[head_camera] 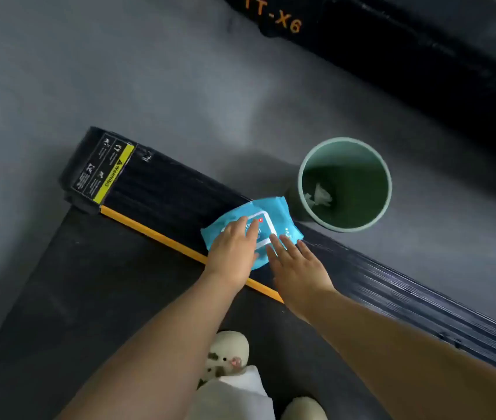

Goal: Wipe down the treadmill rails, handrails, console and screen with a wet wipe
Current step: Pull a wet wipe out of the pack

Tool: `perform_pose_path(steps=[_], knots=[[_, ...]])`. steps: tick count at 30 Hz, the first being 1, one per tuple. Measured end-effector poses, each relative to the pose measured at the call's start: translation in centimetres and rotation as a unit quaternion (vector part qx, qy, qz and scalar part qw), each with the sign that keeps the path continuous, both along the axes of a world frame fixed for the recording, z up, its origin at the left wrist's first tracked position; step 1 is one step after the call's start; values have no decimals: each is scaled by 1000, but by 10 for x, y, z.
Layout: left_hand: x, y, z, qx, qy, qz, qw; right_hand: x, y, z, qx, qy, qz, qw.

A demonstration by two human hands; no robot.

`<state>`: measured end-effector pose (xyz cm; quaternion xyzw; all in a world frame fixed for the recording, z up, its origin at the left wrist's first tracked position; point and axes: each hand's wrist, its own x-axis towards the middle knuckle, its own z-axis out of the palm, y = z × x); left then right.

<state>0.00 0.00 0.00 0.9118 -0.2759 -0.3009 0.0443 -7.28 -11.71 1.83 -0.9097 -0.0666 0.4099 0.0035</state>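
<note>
A blue wet-wipe pack (pixel 283 218) with a white lid lies on the treadmill's black ribbed side rail (pixel 162 189), beside the orange stripe (pixel 150 233). My left hand (pixel 234 247) lies flat on the pack's left half, fingers straight over the lid. My right hand (pixel 295 265) reaches in from the right with straight fingers, their tips at the lid's near edge. Neither hand holds a wipe. The treadmill belt (pixel 83 298) runs below the rail, and I stand on it.
A pale green bin (pixel 383 207) stands on the grey floor just right of the rail, with a crumpled used wipe (pixel 321 195) inside. Another black machine marked TT-X6 (pixel 407 56) crosses the top right. My cream slippers (pixel 228 350) are on the belt.
</note>
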Motion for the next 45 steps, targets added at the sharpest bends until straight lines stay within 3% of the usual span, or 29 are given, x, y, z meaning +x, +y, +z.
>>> perform_pose_path(steps=[7,12,14,17,19,21,23,27,29,32,36,42,45], knots=[[5,2,-33,39,-105,-78,991,-4,-2,-31,8,-20,-16,1000],[8,6,-38,41,-102,-154,982,-7,4,-38,-8,-3,-38,999],[20,11,-34,8,-86,-128,988,-8,7,-39,-14,0,-42,999],[48,16,-28,-17,-46,13,999,-7,10,-40,-12,-8,-41,999],[60,23,-26,-55,-72,38,995,-6,11,-39,-8,-14,-35,999],[66,28,-30,-105,-158,-11,982,-4,9,-38,-8,-14,-22,1000],[68,28,-35,-138,-186,-107,967,1,6,-38,-2,-22,-8,1000],[67,19,-46,-121,-60,-251,959,11,-10,-46,46,-129,23,990],[67,17,-53,-111,-51,-262,957,12,-19,-52,63,-147,51,986],[66,16,-58,-176,-63,-258,948,14,-29,-57,94,-164,90,978],[63,10,-64,-154,-75,-248,954,19,-39,-60,120,-178,103,971],[54,23,-71,-213,-125,-271,930,15,-43,-62,112,-191,122,967],[51,37,-74,-224,-140,-275,924,20,-37,-54,78,-148,141,976]])
